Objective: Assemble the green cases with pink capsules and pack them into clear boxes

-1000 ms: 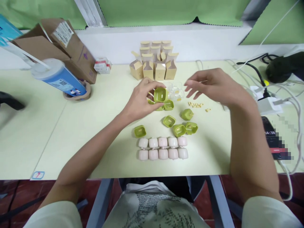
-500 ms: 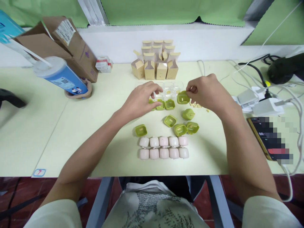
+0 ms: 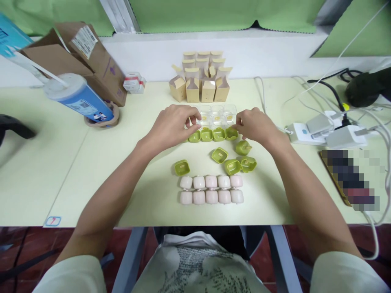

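Nearest the table (image 3: 76,171) edge: two rows of pale pink capsule-like pieces (image 3: 211,189), five per row, touching each other. Just past them, loose green square caps (image 3: 232,160) scattered: one off to the left, four bunched right of centre.

Further back, a straight row of green caps (image 3: 213,134), side by side. Left hand (image 3: 171,128) sat at the row's left end, fingers curled down over the leftmost cap, thumb at the next one; grip itself was hidden, couldn't tell if it was clamped. Right hand (image 3: 258,126) was at the right end, fingertips pinched on the rightmost green cap (image 3: 231,132), which rested on the table in line with the rest. Hands were apart, one at each end of the row.

Directly behind the row: clear plastic cups (image 3: 217,114) with something yellow inside, between the two hands.

Beyond that: a cluster of small tan cartons (image 3: 200,79) near the wall. Far left: blue cylinder (image 3: 80,99) lying tilted, brown cardboard box (image 3: 76,53) behind it. Right side: white chargers and cables (image 3: 330,130).
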A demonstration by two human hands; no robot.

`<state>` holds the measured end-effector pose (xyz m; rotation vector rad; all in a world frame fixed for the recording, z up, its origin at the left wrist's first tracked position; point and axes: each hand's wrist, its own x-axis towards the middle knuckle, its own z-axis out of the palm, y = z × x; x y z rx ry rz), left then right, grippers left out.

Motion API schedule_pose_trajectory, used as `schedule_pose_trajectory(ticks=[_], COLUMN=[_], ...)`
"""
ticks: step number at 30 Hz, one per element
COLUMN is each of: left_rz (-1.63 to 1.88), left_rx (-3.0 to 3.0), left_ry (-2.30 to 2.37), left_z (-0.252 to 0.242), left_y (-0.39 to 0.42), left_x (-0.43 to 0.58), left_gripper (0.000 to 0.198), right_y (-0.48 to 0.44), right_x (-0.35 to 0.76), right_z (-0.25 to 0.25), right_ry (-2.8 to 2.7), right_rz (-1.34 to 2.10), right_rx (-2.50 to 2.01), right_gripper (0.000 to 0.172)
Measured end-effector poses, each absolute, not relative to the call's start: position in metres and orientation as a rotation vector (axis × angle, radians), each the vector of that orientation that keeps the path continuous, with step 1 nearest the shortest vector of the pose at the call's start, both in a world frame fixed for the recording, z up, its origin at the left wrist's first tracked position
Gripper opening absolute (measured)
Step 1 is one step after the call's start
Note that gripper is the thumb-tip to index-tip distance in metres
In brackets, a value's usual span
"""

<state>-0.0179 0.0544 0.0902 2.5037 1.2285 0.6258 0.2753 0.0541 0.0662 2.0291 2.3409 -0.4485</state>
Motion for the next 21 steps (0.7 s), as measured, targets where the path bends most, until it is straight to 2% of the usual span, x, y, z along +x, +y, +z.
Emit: schedule_pose_trajectory(ticks=[3, 6, 11, 17, 19, 21], left_rz=[0.669, 0.710, 0.706, 0.674, 0.678, 0.668], left_rx=[2.502, 2.489, 2.497, 2.491, 2.496, 2.520], left_ry=[1.245, 1.251, 1.233, 1.256, 1.252, 1.234], left_z=[0.091, 0.092, 0.093, 0.099, 0.099, 0.098], left_y=[0.057, 0.059, 0.056, 0.055, 0.056, 0.056], left_x=[-0.021, -0.023, -0.023, -0.024, -0.025, -0.024], left_gripper=[0.010, 0.009, 0.009, 0.010, 0.009, 0.011], right_y=[0.050, 0.049, 0.051, 0.024, 0.011, 0.000], right_x=[0.271, 0.271, 0.275, 0.258, 0.240, 0.221], right_z=[0.080, 0.086, 0.081, 0.106, 0.110, 0.106], right_ry=[2.175, 2.157, 2.196, 2.367, 2.469, 2.458], right_rz=[-0.667, -0.807, -0.533, -0.288, -0.352, -0.413], right_rx=[2.170, 2.111, 2.038, 1.996, 1.862, 1.655], right_gripper=[0.011, 0.017, 0.022, 0.009, 0.016, 0.031])
